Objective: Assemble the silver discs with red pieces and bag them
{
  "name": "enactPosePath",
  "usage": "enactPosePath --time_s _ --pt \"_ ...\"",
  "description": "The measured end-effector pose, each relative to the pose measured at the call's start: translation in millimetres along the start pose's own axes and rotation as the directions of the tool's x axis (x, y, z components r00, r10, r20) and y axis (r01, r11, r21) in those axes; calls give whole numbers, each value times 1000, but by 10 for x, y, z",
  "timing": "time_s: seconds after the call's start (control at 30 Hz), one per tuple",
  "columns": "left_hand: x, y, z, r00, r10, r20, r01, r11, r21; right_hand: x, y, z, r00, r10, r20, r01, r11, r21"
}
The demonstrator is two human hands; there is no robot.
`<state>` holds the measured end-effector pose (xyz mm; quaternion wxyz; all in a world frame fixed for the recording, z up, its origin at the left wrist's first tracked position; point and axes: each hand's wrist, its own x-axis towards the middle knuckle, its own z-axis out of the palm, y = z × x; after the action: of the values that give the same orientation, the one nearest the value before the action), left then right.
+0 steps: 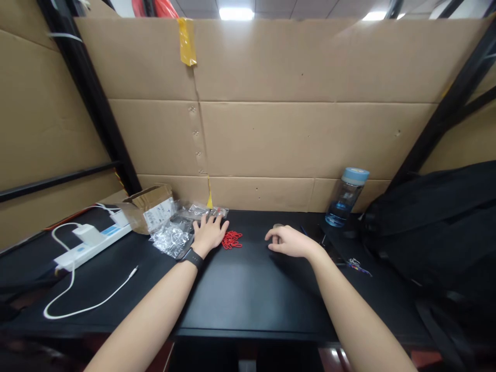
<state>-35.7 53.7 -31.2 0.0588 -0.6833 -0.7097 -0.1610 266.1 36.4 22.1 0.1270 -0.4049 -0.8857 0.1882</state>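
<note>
My left hand (210,235) lies with fingers spread beside a small heap of thin red loops (232,240); I cannot tell whether they are clips or cord. Its fingertips reach toward a clear plastic bag (203,211) behind, and a dark watch sits on that wrist. To the right, my right hand (290,242) hovers low over the black table (248,289). Its fingers are loosely bent and apart from the thumb, with nothing visible between them. A small round object (278,226) shows just behind its knuckles, partly hidden.
Crumpled clear plastic (170,237) and an opened cardboard box (152,207) stand left, near a white power strip (91,245) and white cable (91,308). A water bottle (346,199), keys (354,264) and a black backpack (437,227) occupy the right. Cardboard (259,134) walls the back.
</note>
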Motion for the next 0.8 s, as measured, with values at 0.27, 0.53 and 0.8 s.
enactPosePath --time_s 0.27,0.53,0.8 --pt "-73 -61 -195 995 28 -92 -17 993 119 -2 21 17 1000 -14 -13 14 1000 16" --pt "-57 -437 -438 989 -57 -139 71 993 99 1 41 22 1000 5 16 -5 1000 12" --pt "7 -759 -490 976 -98 -193 100 995 1 -2 23 7 1000 -10 10 10 1000 23"
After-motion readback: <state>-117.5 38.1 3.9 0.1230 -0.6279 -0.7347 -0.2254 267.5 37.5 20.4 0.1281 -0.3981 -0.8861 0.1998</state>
